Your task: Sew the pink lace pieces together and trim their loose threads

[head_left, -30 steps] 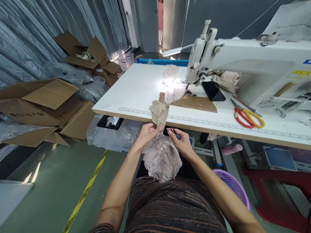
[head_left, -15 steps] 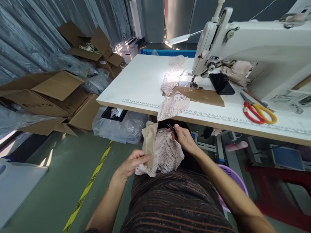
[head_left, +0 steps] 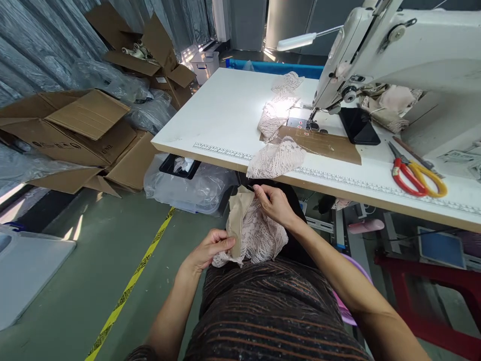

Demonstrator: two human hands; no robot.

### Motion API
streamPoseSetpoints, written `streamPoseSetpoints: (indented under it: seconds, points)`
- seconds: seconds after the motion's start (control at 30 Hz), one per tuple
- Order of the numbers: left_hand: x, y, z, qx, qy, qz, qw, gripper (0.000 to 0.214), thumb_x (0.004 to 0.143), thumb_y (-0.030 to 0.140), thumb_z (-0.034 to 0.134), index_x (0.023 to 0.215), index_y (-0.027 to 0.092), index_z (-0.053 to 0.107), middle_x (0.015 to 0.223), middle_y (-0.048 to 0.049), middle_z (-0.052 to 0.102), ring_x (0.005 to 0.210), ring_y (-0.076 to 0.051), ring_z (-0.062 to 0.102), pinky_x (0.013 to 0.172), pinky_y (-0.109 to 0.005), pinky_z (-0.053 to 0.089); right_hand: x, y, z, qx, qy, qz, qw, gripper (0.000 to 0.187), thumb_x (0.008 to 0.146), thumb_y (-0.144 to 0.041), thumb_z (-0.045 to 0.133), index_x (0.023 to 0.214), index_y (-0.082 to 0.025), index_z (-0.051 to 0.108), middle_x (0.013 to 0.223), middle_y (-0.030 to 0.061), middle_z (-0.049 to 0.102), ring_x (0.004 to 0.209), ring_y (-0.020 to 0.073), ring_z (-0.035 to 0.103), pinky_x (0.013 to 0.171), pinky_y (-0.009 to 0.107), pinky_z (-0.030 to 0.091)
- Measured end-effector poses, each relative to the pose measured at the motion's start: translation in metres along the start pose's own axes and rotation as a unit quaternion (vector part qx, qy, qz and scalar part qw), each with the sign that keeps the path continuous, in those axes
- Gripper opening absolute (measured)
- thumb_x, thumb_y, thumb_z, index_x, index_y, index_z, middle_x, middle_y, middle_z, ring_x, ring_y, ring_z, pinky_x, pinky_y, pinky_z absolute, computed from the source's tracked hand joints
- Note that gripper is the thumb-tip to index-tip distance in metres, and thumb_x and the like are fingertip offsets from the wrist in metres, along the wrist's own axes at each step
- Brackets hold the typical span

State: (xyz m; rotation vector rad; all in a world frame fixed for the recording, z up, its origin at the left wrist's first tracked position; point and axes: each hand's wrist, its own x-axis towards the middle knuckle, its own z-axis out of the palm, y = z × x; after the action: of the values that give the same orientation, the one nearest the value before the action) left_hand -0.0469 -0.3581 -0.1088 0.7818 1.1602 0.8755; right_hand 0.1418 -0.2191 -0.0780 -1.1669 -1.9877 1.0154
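A pale pink lace garment [head_left: 259, 235] with a tan fabric piece [head_left: 238, 215] lies in my lap below the table edge. My left hand [head_left: 205, 250] pinches the tan piece and lace at its lower left. My right hand [head_left: 274, 203] is closed on a small dark thread snip at the top of the lace. More pink lace [head_left: 276, 158] hangs over the front edge of the white sewing table [head_left: 221, 120], trailing back to the needle of the white sewing machine [head_left: 394, 50].
On the table lie a brown cardboard sheet [head_left: 323, 143], a black phone [head_left: 358, 126] and red-and-yellow scissors [head_left: 417, 173]. Open cardboard boxes [head_left: 82, 135] and plastic bags fill the floor at left. A yellow floor stripe [head_left: 131, 286] runs by my seat; a purple basket [head_left: 343, 313] sits at right.
The lace and tan piece came down from the table edge into my lap. My left hand dropped lower; my right hand moved left onto the top of the lace.
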Motion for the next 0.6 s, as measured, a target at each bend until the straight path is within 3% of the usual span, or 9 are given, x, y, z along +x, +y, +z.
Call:
streamPoseSetpoints:
  seconds: [0.13, 0.27, 0.33, 0.4, 0.47, 0.53, 0.6]
  points:
    - [-0.003, -0.002, -0.001, 0.039, -0.025, 0.019, 0.999, 0.061, 0.06, 0.067, 0.084, 0.047, 0.013, 0.057, 0.045, 0.0035, 0.04, 0.048, -0.006, 0.03, 0.047, -0.021, 0.023, -0.017, -0.001, 0.0, 0.066, -0.026, 0.028, 0.997, 0.051, 0.098, -0.061, 0.038, 0.067, -0.021, 0.047, 0.062, -0.0027, 0.045, 0.06, 0.013, 0.043, 0.06, 0.027, 0.033]
    - [-0.003, 0.008, 0.001, 0.129, -0.172, 0.043, 0.976, 0.059, 0.07, 0.069, 0.076, 0.058, 0.012, 0.068, 0.053, -0.0016, 0.054, 0.053, -0.01, 0.043, 0.051, -0.023, 0.034, -0.044, -0.008, -0.009, 0.192, -0.115, 0.059, 0.973, 0.041, 0.086, -0.06, 0.062, 0.084, -0.019, 0.058, 0.076, -0.0006, 0.058, 0.067, 0.0133, 0.051, 0.061, 0.026, 0.042]
    - [0.002, 0.02, 0.001, 0.171, -0.208, 0.061, 0.961, 0.057, 0.071, 0.068, 0.075, 0.063, 0.012, 0.072, 0.056, -0.0014, 0.056, 0.055, -0.01, 0.044, 0.052, -0.022, 0.035, -0.055, -0.012, -0.026, 0.23, -0.107, 0.08, 0.964, 0.04, 0.077, -0.056, 0.075, 0.085, -0.019, 0.061, 0.074, -0.0009, 0.06, 0.063, 0.0123, 0.05, 0.057, 0.026, 0.043]
    - [0.012, 0.035, -0.001, 0.18, -0.177, 0.08, 0.964, 0.054, 0.07, 0.065, 0.078, 0.077, 0.012, 0.076, 0.054, 0.0014, 0.053, 0.052, -0.009, 0.041, 0.051, -0.021, 0.032, -0.062, -0.013, -0.056, 0.24, -0.017, 0.107, 0.965, 0.038, 0.071, -0.052, 0.081, 0.081, -0.021, 0.062, 0.065, -0.0027, 0.056, 0.055, 0.0109, 0.047, 0.049, 0.026, 0.039]
    - [0.027, 0.051, -0.001, 0.155, -0.088, 0.108, 0.978, 0.057, 0.072, 0.062, 0.079, 0.098, 0.012, 0.077, 0.055, 0.0037, 0.051, 0.051, -0.008, 0.039, 0.051, -0.021, 0.03, -0.063, -0.009, -0.097, 0.267, 0.152, 0.1, 0.946, 0.035, 0.066, -0.046, 0.086, 0.076, -0.023, 0.062, 0.063, -0.0023, 0.055, 0.049, 0.0096, 0.043, 0.044, 0.027, 0.036]
    - [0.046, 0.067, 0.001, 0.124, 0.015, 0.147, 0.981, 0.056, 0.077, 0.06, 0.076, 0.109, 0.014, 0.074, 0.058, 0.0038, 0.052, 0.053, -0.009, 0.039, 0.052, -0.021, 0.03, -0.06, -0.001, -0.143, 0.29, 0.335, 0.066, 0.894, 0.037, 0.062, -0.039, 0.089, 0.063, -0.025, 0.054, 0.056, -0.0046, 0.045, 0.04, 0.0059, 0.028, 0.038, 0.027, 0.021]
    - [0.066, 0.08, 0.007, 0.104, 0.066, 0.168, 0.978, 0.054, 0.078, 0.062, 0.074, 0.103, 0.014, 0.075, 0.056, 0.0048, 0.048, 0.052, -0.008, 0.035, 0.05, -0.021, 0.027, -0.056, 0.011, -0.186, 0.276, 0.459, 0.022, 0.844, 0.047, 0.062, -0.034, 0.089, 0.054, -0.028, 0.043, 0.053, -0.0055, 0.035, 0.039, 0.0069, 0.021, 0.038, 0.029, 0.012]
